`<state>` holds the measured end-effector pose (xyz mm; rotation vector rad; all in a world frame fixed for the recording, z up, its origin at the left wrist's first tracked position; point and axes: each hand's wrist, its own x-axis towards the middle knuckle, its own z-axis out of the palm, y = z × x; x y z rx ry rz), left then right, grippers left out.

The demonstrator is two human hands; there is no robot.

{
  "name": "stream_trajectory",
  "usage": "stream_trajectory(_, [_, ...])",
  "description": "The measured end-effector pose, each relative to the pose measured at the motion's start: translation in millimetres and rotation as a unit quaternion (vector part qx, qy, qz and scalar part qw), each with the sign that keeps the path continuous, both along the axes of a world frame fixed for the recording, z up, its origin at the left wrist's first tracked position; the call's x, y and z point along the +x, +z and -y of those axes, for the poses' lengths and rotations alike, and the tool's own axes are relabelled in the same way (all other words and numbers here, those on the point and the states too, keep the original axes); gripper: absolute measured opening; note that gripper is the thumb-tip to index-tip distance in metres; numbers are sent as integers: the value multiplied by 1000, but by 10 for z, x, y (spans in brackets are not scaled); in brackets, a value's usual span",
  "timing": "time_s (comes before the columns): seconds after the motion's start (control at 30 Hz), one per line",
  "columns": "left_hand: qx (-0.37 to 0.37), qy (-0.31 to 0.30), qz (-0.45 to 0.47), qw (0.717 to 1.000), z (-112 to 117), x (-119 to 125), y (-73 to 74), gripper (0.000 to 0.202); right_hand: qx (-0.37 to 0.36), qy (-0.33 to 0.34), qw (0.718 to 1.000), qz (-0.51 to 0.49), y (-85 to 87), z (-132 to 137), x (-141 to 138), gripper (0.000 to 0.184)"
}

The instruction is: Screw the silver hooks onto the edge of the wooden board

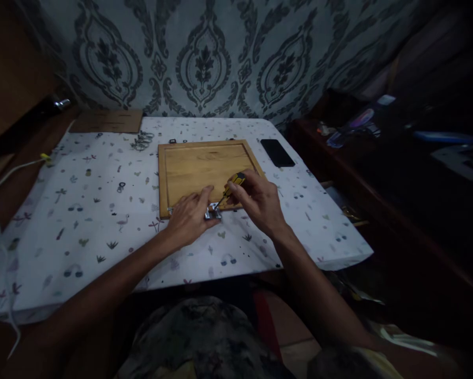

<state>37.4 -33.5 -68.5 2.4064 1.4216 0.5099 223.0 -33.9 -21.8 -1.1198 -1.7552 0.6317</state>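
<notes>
Wooden panel (200, 167) lies flat on the worktop (102, 231), its near edge partly covered by my left hand (188, 215). That hand rests beside a shiny metal fitting (213, 215); whether its fingers pinch anything, I cannot tell. My right hand (259, 201) is closed round a screwdriver (237, 179), shaft angled down to the fitting, its tip too small to make out.
</notes>
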Motion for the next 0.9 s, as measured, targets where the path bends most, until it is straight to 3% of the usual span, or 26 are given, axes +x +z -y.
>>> stream_trajectory(0.37, [-15,15,53,998,-12,38,30,78,-2,2,1000,4,5,-54,14,43])
stream_trajectory(0.7, [-19,9,44,999,-15,23,27,77,-2,-2,1000,17,23,-28,7,43])
stream_trajectory(0.9, [-16,3,51,999,-15,1,36,87,-9,-6,1000,19,14,-26,10,45])
